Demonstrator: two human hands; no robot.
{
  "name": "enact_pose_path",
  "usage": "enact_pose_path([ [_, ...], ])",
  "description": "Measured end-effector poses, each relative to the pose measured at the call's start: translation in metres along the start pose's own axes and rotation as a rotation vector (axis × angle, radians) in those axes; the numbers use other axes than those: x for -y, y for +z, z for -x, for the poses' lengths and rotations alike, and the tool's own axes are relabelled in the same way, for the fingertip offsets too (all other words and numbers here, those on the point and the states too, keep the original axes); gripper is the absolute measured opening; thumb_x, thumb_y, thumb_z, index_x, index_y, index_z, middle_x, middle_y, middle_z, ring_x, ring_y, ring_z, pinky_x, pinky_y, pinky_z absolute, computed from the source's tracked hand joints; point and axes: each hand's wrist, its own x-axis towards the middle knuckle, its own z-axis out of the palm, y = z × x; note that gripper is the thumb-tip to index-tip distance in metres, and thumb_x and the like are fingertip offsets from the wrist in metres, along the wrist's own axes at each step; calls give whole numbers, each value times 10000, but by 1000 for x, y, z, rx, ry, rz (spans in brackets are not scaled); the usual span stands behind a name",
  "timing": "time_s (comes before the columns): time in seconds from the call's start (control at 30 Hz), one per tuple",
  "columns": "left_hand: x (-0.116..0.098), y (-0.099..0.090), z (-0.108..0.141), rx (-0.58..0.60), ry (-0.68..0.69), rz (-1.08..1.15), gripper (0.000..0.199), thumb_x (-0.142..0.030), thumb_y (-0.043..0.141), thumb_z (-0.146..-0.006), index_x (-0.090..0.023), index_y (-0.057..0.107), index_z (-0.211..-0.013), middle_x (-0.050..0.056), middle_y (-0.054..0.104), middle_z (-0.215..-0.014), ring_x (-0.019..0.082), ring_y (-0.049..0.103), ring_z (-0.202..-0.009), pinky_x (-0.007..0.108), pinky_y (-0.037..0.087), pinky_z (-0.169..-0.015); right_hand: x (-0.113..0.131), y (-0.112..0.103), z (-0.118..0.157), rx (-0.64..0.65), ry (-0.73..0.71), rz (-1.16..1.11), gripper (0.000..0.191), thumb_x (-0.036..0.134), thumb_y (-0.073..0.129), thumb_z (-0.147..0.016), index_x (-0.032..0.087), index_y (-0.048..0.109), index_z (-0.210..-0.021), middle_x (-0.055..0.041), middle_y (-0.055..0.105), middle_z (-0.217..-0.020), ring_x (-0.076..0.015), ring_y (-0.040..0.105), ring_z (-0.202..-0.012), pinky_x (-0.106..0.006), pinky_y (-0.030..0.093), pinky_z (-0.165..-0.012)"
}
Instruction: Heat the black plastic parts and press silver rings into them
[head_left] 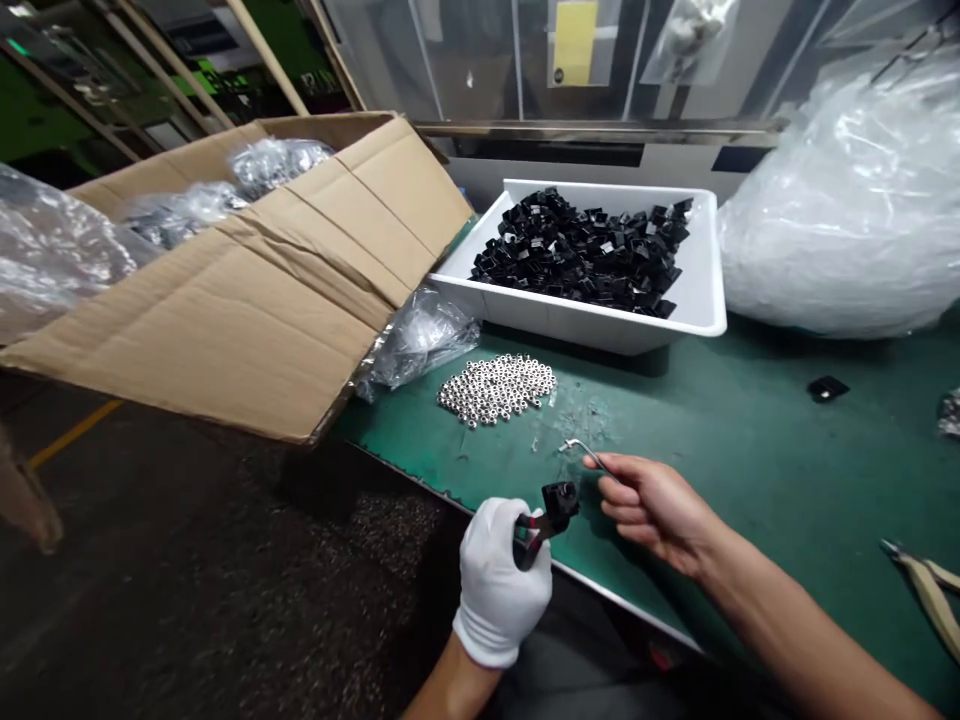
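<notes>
Here, a light pinch by the right hand (652, 510) may drop the hex key (581, 450), and the clenched left hand (499, 585) may lose the black plastic part (560, 503).

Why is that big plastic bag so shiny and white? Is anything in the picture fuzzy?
In the head view, glare whitens the plastic bag, the white tray casts a dark shadow on the green mat, and the dark floor looks grainy, not sharp.
</notes>
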Motion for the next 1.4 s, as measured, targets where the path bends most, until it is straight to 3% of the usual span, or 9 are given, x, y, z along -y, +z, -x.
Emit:
enact_pose_path([
  [0.17, 7, -3, 3, -80, -61, 64, 247, -106, 589, -750, -206, 531, -968, 43, 560, -827, 201, 577, -756, 336, 500, -713, 11, 37, -52, -40, -129, 246, 219, 373, 462, -900, 193, 496, -1021, 107, 301, -550, -66, 176, -413, -161, 111, -362],
  [0.33, 8, -2, 6, -103, -98, 117, 298, -82, 582, -730, -203, 526, -997, 56, 563, -864, 213, 580, -800, 351, 500, -747, 7, 47, -81, -176, -355, 612, 243, 410, 455, -912, 183, 529, -957, 61, 446, -570, -97, 332, -462, -213, 243, -439],
  [0.53, 7, -1, 6, -107, -109, 130, 303, -66, 584, -719, -204, 518, -981, 51, 554, -856, 205, 566, -794, 347, 496, -743, 1, 50, -81, -295, -577, 1020, 246, 409, 433, -964, 207, 573, -958, -14, 591, -731, -180, 504, -658, -289, 325, -630],
  [0.8, 5, -1, 2, -124, -112, 97, 280, -87, 584, -736, -208, 518, -980, 46, 549, -837, 205, 565, -773, 347, 496, -730, -1, 55, -75, -325, -637, 1259, 233, 352, 393, -994, 210, 567, -1056, -51, 631, -754, -215, 561, -683, -306, 324, -655],
  [1.07, 4, -2, 0, -64, -151, 83, 274, -110, 604, -748, -200, 546, -999, 52, 564, -861, 212, 574, -795, 355, 489, -753, 4, 51, -58, -342, -688, 1200, 262, 388, 387, -1000, 224, 576, -1074, -25, 608, -719, -203, 545, -659, -308, 329, -647],
  [1.2, 5, -5, -2, -42, -164, 89, 217, -122, 597, -779, -199, 553, -977, 49, 572, -864, 204, 579, -798, 346, 488, -765, 9, 41, -37, -318, -702, 1052, 296, 453, 407, -993, 222, 585, -1041, 36, 459, -612, -158, 431, -575, -285, 312, -587],
  [1.3, 2, -9, -4, 23, -167, 116, 157, -143, 585, -816, -201, 557, -959, 41, 576, -849, 192, 584, -783, 330, 487, -757, 12, 29, -14, -73, -640, 786, 345, 485, 474, -970, 199, 589, -1126, 69, 295, -598, -123, 278, -528, -266, 236, -511],
  [1.4, -5, -12, -7, 140, -162, 181, 58, -196, 574, -861, -208, 554, -915, 31, 581, -820, 178, 587, -747, 306, 487, -724, 11, 18, 11, 211, -551, 563, 454, 442, 665, -882, 188, 576, -1247, 81, 266, -609, -109, 222, -551, -267, 181, -514],
])
